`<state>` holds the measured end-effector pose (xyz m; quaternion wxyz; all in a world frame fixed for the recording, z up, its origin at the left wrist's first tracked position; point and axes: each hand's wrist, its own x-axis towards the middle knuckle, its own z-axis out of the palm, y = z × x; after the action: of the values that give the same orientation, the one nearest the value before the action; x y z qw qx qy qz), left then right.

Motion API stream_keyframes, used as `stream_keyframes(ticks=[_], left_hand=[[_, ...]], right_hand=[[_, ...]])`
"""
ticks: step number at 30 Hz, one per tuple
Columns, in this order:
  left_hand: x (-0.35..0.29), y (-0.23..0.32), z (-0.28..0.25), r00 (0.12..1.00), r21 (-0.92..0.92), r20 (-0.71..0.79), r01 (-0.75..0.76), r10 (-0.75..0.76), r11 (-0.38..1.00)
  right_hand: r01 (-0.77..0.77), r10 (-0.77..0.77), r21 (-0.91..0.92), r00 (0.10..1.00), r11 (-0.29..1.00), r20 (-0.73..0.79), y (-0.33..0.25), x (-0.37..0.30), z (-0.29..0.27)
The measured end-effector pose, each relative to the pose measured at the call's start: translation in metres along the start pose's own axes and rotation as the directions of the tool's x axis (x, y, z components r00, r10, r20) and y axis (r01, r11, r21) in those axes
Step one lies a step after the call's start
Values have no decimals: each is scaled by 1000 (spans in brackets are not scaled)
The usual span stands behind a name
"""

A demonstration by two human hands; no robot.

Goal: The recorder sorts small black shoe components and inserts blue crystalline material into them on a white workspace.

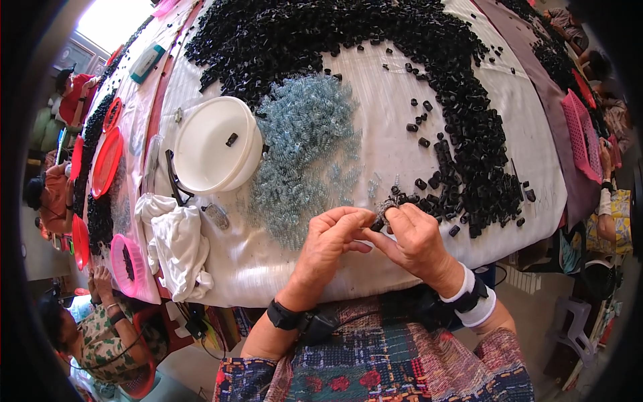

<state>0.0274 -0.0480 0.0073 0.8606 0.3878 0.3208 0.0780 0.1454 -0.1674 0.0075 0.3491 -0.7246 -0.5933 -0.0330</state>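
Right at the fingertips of the left hand (329,236) and right hand (422,242) sits a small dark piece (380,220); both sets of fingers are drawn in narrow, though I cannot tell which grips it. Loose black parts (483,171) crowd just beyond the fingers and to their right. Beyond the left fingers spreads a heap of coiled springs (301,134); farther left stand a white bowl (194,151) and, nearer, a crumpled white cloth (177,248).

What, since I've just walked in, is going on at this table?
A person's left hand and right hand meet over the white cloth, fingertips at a small dark piece partly hidden between them. Ahead-left lies a pile of bluish coiled springs; loose black cylindrical pieces curve around the far and right sides. A white round tub holds one black piece.
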Motion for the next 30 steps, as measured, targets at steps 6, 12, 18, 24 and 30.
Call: stream_keyframes(ticks=[6,12,18,24,30], left_hand=[[-2,3,-1,995,163,86,43,-58,986],[-4,-3,-3,987,259,158,-39,-2,965],[-10,5,-5,983,286,163,31,-80,958],[-3,43,-31,969,30,-31,-243,244,969],[3,106,-91,910,-131,-264,-363,320,922]], right_hand=[[29,-29,6,1000,1000,-13,0,1,-5],[49,-49,11,999,999,2,-5,-8,-4],[-20,25,178,999,984,-21,-1,-7,-16],[-88,43,-230,980,969,-194,50,-9,-33],[-98,85,-355,995,930,-52,58,-3,-28]])
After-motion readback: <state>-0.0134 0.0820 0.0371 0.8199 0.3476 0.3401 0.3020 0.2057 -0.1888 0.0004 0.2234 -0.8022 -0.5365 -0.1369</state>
